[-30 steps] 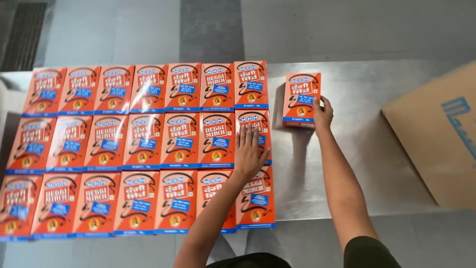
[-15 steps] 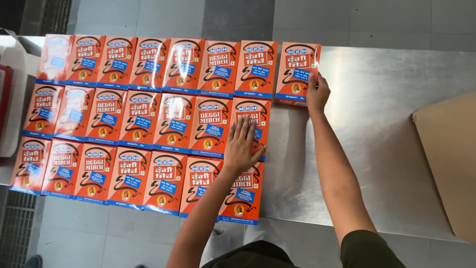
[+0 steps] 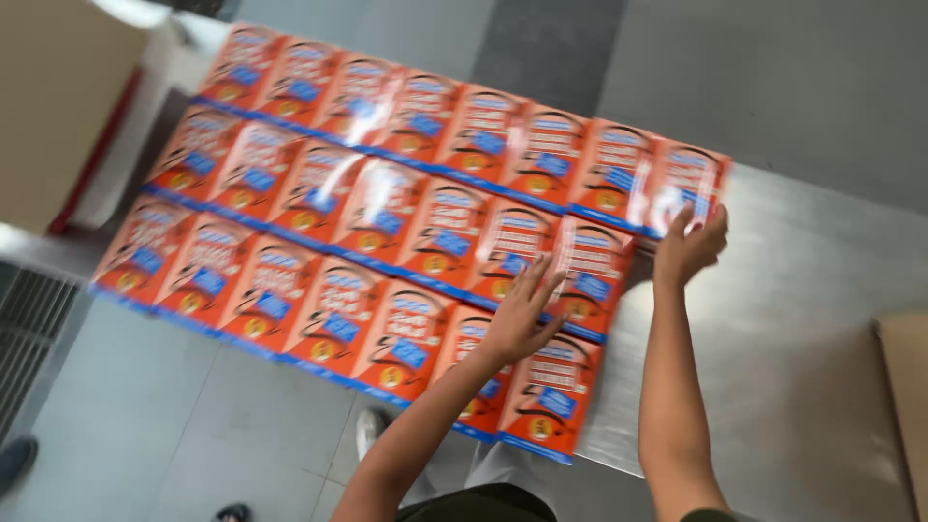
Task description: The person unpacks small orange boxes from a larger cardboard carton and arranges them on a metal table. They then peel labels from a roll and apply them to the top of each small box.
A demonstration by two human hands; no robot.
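Fingers (image 3: 698, 211) of the right hand (image 3: 688, 246) are resting spread on the eighth, end box (image 3: 688, 184) of the top row, while the left hand (image 3: 519, 314) is lying flat, fingers wide, on the middle row's last box (image 3: 592, 271). Twenty-two orange boxes are showing: eight, seven, seven. Bare steel counter (image 3: 783, 319) is lying open rightward, toward a cardboard carton (image 3: 904, 387).

Two bare forearms, no sleeves, watch or rings on left hand (image 3: 517, 314) or right hand (image 3: 688, 246). Dark garment at waist; light trousers, pale shoe below.
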